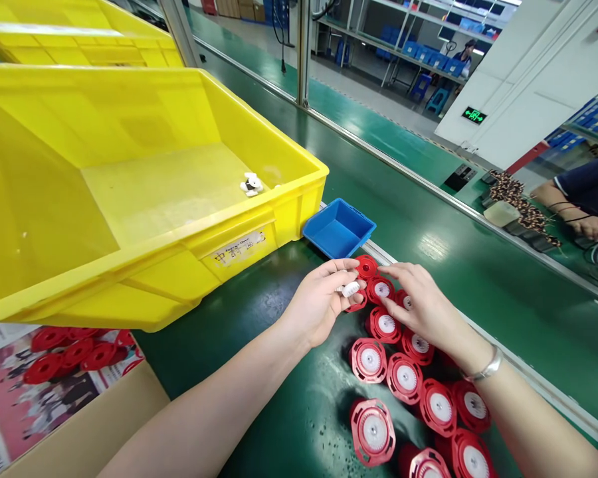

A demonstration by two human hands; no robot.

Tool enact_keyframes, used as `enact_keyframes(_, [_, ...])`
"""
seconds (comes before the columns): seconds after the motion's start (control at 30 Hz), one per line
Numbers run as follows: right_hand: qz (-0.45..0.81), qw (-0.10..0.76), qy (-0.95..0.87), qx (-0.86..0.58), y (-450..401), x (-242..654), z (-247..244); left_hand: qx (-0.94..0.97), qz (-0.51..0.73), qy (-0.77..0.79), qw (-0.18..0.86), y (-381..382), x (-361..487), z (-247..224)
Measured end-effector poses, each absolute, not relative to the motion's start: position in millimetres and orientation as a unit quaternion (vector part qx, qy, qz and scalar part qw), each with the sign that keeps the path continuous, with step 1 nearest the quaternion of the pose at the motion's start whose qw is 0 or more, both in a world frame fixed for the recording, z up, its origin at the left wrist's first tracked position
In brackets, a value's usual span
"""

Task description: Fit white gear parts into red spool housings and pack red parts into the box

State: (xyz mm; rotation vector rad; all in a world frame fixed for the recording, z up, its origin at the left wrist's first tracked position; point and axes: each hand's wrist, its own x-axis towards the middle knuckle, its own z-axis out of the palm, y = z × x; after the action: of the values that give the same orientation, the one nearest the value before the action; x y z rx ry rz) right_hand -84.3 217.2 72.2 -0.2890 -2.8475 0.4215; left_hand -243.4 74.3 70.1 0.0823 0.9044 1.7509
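My left hand (pixel 315 300) is closed around a small white ribbed wheel (pixel 350 289), which shows between the fingers; another white piece seems to lie behind it, partly hidden. My right hand (pixel 421 302) is open, thumb and forefinger apart, above the far end of a group of red round housings (pixel 370 360). Most of these have a white ribbed disc (pixel 405 377) set in the top. The farthest red housing (pixel 366 267), between my two hands' fingertips, shows a red centre instead of a white disc. Some housings are partly covered by my right hand.
A large yellow bin (pixel 219 259) with a small white-and-dark object (pixel 252 184) inside stands at left. A blue tray (pixel 339 229) sits by its corner. Red flat rings (pixel 74 355) lie in an open carton (pixel 104 425). Across the metal rail, a co-worker's hand (pixel 595 227) is near copper-tipped parts (pixel 515 199).
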Motion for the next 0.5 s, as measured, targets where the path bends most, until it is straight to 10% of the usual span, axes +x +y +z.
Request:
enact_keyframes(0.3, [0.138, 0.112, -0.972, -0.152, 203.8, -63.1, 68.9, 0.517, 0.508, 0.658, 0.206, 77.8, -240.5, 48.9])
enact_keyframes(0.5, [0.094, 0.242, -0.944, -0.202, 201.5, -61.0, 79.0, 0.568, 0.430, 0.685, 0.151, 77.0, -237.6, 42.7])
